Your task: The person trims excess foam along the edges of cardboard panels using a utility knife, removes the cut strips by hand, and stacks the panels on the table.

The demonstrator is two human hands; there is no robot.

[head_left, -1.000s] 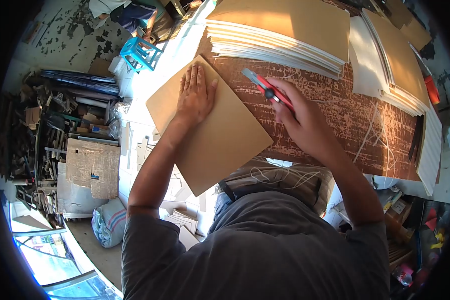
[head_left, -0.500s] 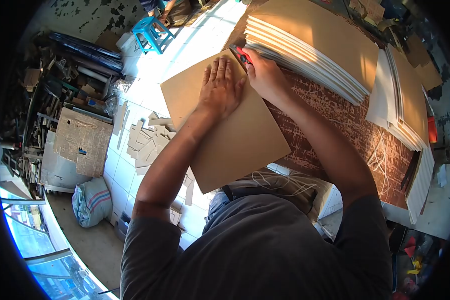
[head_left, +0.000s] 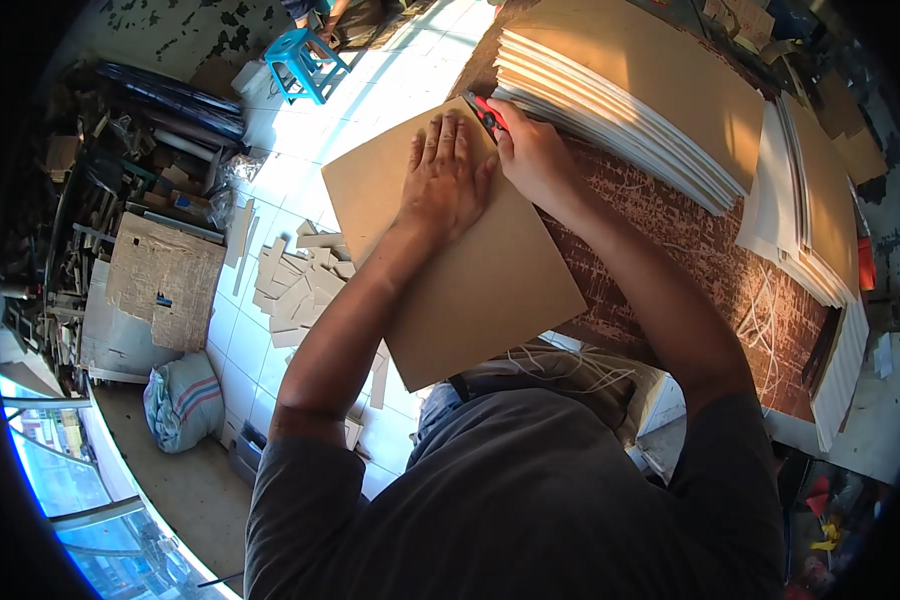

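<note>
A brown board (head_left: 490, 280) lies partly on the worn table (head_left: 660, 215), its left part over the table's edge. Flat on its upper part rests my left hand (head_left: 442, 190), fingers stretched out. My right hand (head_left: 535, 145) is wrapped round a red utility knife (head_left: 488, 113), whose tip is at the board's upper right edge. Close beyond that hand is a stack of brown and white boards (head_left: 620, 110).
A second stack (head_left: 805, 200) stands at the table's right, near loose white strings (head_left: 765, 315). Cardboard offcuts (head_left: 295, 290) litter the tiled floor. A blue stool (head_left: 302, 65) stands at the back, beside another person's arm (head_left: 333, 17). A sack (head_left: 183, 400) sits at left.
My right hand has brought the knife from above the table to the board's edge. The view has shifted, and in the last half second little has moved.
</note>
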